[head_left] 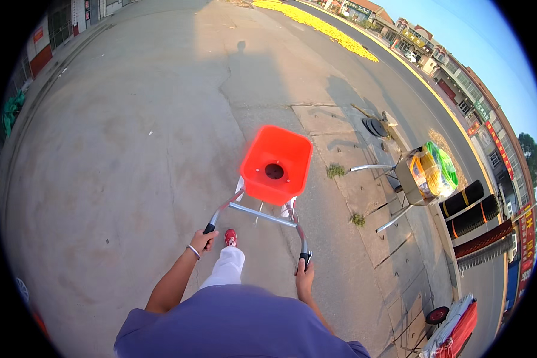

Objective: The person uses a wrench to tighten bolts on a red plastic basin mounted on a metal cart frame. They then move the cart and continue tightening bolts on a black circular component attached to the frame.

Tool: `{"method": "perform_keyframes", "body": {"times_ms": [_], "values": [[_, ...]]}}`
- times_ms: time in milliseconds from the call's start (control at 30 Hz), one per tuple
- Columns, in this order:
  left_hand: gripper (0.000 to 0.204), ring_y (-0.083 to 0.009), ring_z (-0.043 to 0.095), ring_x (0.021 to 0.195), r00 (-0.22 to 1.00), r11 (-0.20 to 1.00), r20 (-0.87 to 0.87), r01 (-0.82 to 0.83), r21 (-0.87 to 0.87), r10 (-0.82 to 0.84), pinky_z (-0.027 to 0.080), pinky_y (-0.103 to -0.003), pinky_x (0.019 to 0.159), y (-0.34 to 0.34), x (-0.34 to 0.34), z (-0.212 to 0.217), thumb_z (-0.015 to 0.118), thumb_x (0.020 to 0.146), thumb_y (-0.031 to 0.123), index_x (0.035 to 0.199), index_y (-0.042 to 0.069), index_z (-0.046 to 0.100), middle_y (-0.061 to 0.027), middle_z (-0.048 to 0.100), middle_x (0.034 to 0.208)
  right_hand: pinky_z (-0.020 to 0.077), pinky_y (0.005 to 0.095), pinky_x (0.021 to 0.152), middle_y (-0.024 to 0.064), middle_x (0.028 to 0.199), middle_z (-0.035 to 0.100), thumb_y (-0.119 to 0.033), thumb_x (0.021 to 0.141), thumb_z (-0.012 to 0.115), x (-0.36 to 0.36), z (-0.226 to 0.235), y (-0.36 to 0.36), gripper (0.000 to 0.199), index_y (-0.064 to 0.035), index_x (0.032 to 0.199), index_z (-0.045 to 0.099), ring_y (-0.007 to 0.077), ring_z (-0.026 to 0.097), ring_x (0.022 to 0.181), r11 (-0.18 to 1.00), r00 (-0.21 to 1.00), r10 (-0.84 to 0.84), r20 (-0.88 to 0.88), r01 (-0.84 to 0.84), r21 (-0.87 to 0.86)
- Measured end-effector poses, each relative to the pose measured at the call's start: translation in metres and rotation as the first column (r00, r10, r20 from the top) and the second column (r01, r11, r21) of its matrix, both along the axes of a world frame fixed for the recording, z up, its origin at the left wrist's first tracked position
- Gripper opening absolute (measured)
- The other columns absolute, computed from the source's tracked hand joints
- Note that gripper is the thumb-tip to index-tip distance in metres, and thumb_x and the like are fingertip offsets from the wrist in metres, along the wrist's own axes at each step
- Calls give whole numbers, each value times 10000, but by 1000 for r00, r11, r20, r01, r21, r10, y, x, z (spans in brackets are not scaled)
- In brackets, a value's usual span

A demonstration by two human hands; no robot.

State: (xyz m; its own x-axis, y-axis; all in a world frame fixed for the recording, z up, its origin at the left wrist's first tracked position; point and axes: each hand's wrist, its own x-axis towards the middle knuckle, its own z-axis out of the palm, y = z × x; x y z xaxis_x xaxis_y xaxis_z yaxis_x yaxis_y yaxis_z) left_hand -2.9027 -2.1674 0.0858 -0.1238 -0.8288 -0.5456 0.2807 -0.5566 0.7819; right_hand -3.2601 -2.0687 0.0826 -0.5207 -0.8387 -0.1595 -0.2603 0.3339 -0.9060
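**Both hands on the cart with the orange hopper**

Nearest to me is my own purple shirt (pixel 232 325), filling the bottom of the view, with one white trouser leg (pixel 225 267) stepping out ahead and a red shoe (pixel 230 237) at the end of it on the concrete.

My left hand (pixel 204 240) is closed around the black grip (pixel 209 228) on the left end of the handle; a thin bracelet (pixel 193 251) sits on that wrist. My right hand (pixel 305 274) is wrapped around the black grip (pixel 305 258) on the right end, fingers curled so that the grip shows just above them.

From the two grips the metal handle bars (pixel 262 213) rise and meet a crossbar, and just beyond that sits the orange hopper (pixel 275 164), a square tub with a round hole in its floor. It stands directly in front of me, between my hands and a little further out, on the grey pavement (pixel 119 149).

To my right, past two small weed tufts (pixel 335 171) in the paving joints, a second metal cart (pixel 420 176) carries yellow and green bags. Beside it lie dark rolls (pixel 468 209) with orange bands. In the lower right corner a red and white frame with a small wheel (pixel 438 314) lies at the edge.

Further off, my long shadow (pixel 250 77) stretches up the concrete. Beyond the road a yellow strip (pixel 322 27) is spread along its edge, and a row of shopfronts (pixel 459 89) curves away on the right.
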Motion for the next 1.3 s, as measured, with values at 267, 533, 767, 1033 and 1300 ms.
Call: {"method": "perform_keyframes", "body": {"times_ms": [267, 533, 767, 1033, 1300], "values": [[255, -61, 427, 425, 980, 981, 53, 193, 9, -193, 347, -216, 384, -312, -31, 12, 728, 768, 229, 697, 80, 533, 16, 485, 559, 400, 296, 491, 47, 566, 515, -267, 920, 498, -6, 21, -237, 277, 9, 900, 486, 131, 502, 507, 997, 987, -61, 150, 52, 63], [239, -73, 445, 453, 966, 966, 41, 257, -34, -256, 357, -237, 406, -561, -122, 37, 686, 804, 237, 689, 96, 531, 16, 494, 585, 375, 275, 424, 20, 583, 475, -295, 925, 505, -93, 35, -474, 259, -38, 901, 478, 116, 480, 463, 990, 990, -131, 46, 133, -46], [211, -54, 437, 453, 962, 987, -225, 160, 17, -152, 335, -222, 405, -720, -245, 49, 680, 814, 213, 768, 76, 526, 8, 494, 617, 337, 256, 386, 0, 547, 445, -318, 921, 524, -219, 34, -662, 288, -61, 808, 454, 98, 446, 418, 976, 970, -186, 158, 201, -80], [343, -105, 564, 718, 988, 953, 55, -123, -277, 144, 485, -234, 581, -959, -342, 28, 583, 885, 259, 1130, 35, 498, -49, 569, 919, 298, 242, 362, 8, 536, 481, -353, 913, 536, -306, 36, -901, 297, -64, 859, 496, 82, 413, 392, 975, 969, -199, 148, 210, -68], [301, -138, 537, 856, 880, 811, 307, -135, -569, 362, 442, -280, 776, -1259, -421, -18, 586, 883, 263, 1065, 23, 578, -47, 577, 934, 234, 232, 338, 37, 573, 529, -395, 900, 543, -355, 36, -1130, 347, -49, 898, 523, 62, 338, 365, 976, 906, -203, 371, 215, 7]]}}
